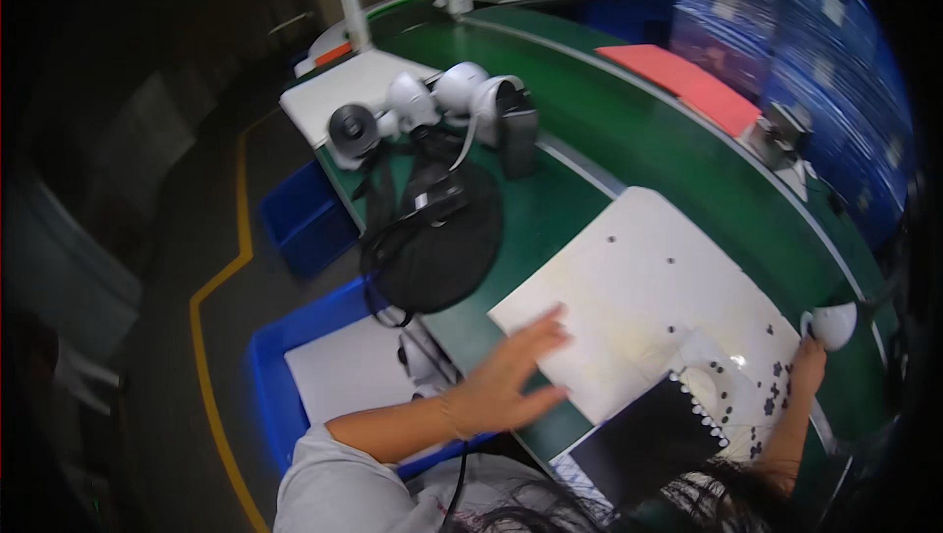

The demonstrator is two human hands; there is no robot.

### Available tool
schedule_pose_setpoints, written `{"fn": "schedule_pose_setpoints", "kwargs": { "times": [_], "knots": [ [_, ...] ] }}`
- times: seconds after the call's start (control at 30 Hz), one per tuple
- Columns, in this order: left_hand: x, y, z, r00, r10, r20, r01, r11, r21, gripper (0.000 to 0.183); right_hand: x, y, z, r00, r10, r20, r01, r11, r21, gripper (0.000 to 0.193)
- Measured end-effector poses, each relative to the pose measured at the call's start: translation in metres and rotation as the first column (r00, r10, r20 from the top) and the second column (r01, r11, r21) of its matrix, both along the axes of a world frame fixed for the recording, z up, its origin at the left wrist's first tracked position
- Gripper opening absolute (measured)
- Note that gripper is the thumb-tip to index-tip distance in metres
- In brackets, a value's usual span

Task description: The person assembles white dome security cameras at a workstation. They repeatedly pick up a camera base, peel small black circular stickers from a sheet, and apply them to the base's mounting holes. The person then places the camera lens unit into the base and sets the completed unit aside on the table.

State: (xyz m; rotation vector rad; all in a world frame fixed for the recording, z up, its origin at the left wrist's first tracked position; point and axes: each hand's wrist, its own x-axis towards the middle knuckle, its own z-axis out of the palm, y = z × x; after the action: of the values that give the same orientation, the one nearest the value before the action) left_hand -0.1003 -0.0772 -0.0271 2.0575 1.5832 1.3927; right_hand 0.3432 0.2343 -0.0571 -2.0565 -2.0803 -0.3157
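Note:
My left hand (511, 376) hovers over the near left edge of a white sheet (629, 278) on the green bench, its fingers apart and nothing in them. At the far right, my right hand (807, 364) is closed on a white rounded housing (835, 325), gripping its lower side. Small black round pieces (776, 381) lie scattered on the sheet between my arms. Nearest me is a black sheet (638, 440) with several white round tabs along one edge. Dark hair partly hides its lower end.
Several white rounded devices (408, 101) stand at the back left, near a black box (518, 140). A round black mat (442, 248) with cables lies before them. A blue bin (270, 376) sits below the bench's left edge. A red sheet (688, 86) and dark device (786, 130) are behind.

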Motion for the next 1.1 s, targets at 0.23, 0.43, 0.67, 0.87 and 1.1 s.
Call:
{"fn": "schedule_pose_setpoints", "kwargs": {
  "times": [0.23, 0.43, 0.67, 0.87, 1.1],
  "knots": [
    [-0.157, -0.146, -0.124, 0.29, 0.931, 0.222, -0.942, 0.319, -0.104, 0.036, 0.004, -0.067, 0.0, 0.777, 0.35, -0.524, -0.259, 0.935, 0.241, 0.028],
    [-0.079, -0.153, -0.287, 0.435, 0.839, 0.326, -0.281, 0.471, -0.836, 0.099, -0.026, -0.158, 0.032, 0.702, 0.36, -0.614, -0.314, 0.931, 0.187, 0.023],
    [-0.069, -0.165, -0.268, 0.267, 0.824, 0.499, -0.138, 0.545, -0.827, 0.099, -0.055, -0.177, 0.056, 0.548, 0.49, -0.678, -0.366, 0.869, 0.332, 0.021],
    [-0.113, -0.234, -0.14, 0.082, 0.735, 0.673, -0.264, 0.667, -0.696, 0.091, -0.082, -0.173, 0.062, 0.456, 0.641, -0.617, -0.471, 0.762, 0.444, 0.016],
    [-0.074, -0.121, 0.0, 0.651, 0.247, 0.717, 0.077, 0.919, -0.386, 0.097, -0.101, -0.186, 0.039, 0.445, 0.668, -0.596, -0.569, 0.725, 0.388, 0.009]
  ]
}}
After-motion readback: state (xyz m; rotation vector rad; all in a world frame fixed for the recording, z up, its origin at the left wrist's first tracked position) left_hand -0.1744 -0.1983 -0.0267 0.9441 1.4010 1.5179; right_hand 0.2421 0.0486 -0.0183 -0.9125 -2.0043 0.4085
